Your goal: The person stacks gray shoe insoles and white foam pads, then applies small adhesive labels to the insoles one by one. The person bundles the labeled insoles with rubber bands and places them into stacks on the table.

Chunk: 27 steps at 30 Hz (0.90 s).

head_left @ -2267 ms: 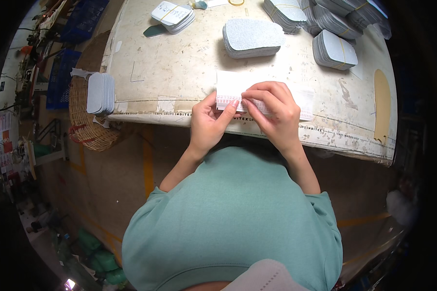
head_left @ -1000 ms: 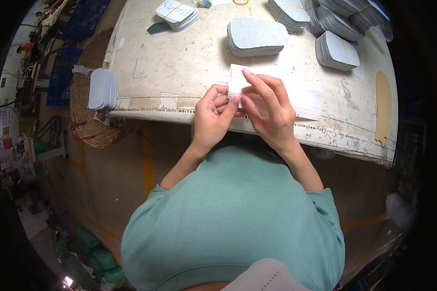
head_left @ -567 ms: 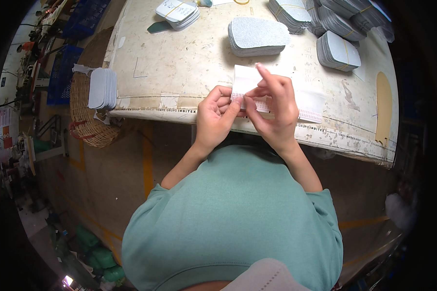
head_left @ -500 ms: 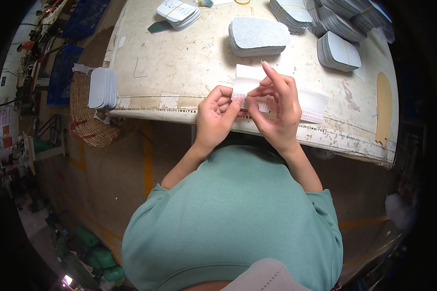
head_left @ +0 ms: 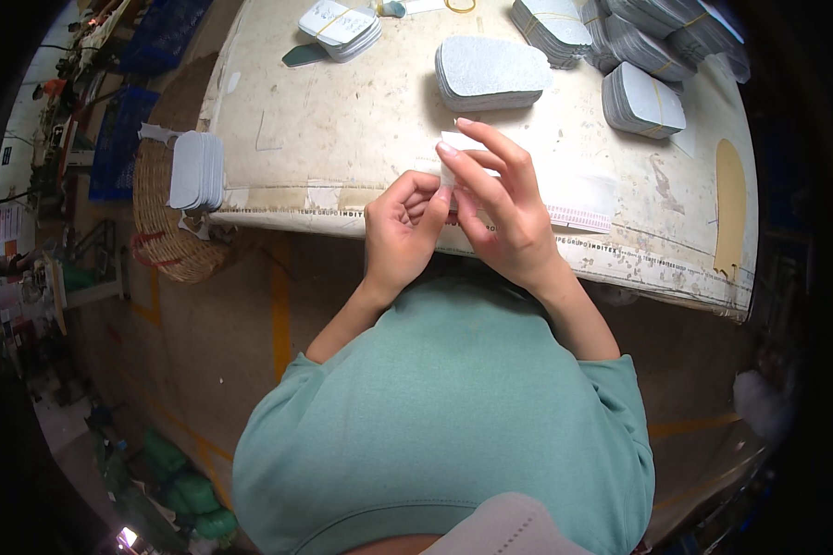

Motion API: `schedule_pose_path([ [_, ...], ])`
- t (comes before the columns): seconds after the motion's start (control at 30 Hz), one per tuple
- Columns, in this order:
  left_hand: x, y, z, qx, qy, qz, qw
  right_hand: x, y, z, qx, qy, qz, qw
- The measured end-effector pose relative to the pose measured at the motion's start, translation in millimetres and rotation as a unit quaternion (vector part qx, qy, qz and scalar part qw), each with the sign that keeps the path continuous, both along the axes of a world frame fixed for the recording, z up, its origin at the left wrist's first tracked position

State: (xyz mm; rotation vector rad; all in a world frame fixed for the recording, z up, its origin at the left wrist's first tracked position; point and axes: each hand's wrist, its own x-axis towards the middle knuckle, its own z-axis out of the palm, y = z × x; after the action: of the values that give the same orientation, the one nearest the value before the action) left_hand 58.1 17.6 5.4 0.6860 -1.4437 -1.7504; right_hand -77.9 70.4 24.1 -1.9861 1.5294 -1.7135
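Note:
My left hand (head_left: 401, 229) is closed at the near edge of the table, its thumb and curled fingers pinching a small white paper (head_left: 451, 141). Close against it is my right hand (head_left: 512, 215), with its thumb by the left thumb and its bent fingers at the paper's upper edge. The fingers hide most of this piece. Under and beyond my right hand lies a white paper sheet (head_left: 583, 192) with pink print along its near edge. I cannot tell whether the two papers are joined. A thick stack of grey rounded pads (head_left: 492, 69) lies just beyond my hands.
More banded grey stacks (head_left: 645, 102) crowd the far right. A banded white-topped stack (head_left: 341, 26) sits far left, near a yellow rubber band (head_left: 460, 5). Another pad stack (head_left: 196, 170) stands at the left edge by a wicker basket (head_left: 162, 208). A tan shape (head_left: 731, 203) lies right.
My right hand has shifted slightly left and turned, its fingers coming down over the paper's upper edge. The paper between my hands now shows only a narrow upright part.

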Motion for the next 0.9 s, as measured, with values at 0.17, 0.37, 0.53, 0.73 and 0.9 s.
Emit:
schedule_pose_path([
  [0.17, -2, 0, 3, 0.001, -0.035, 0.028, 0.999, 4, -1, -6, 0.002, 0.049, -0.01, 0.999],
  [0.37, -3, -4, -3, 0.02, -0.052, 0.04, 0.998, 6, -4, -7, 0.001, 0.033, -0.015, 0.999],
  [0.53, 0, -5, -7, 0.036, -0.043, 0.016, 0.998, -5, -1, 3, 0.115, -0.207, 0.017, 0.971],
  [0.73, 10, -60, 32, -0.353, -0.232, 0.163, 0.892, -76, 10, 39, 0.126, -0.178, 0.017, 0.976],
  [0.9, -17, -103, 74, -0.487, -0.165, 0.003, 0.858, -129, -1, 67, 0.136, 0.095, -0.101, 0.981],
])
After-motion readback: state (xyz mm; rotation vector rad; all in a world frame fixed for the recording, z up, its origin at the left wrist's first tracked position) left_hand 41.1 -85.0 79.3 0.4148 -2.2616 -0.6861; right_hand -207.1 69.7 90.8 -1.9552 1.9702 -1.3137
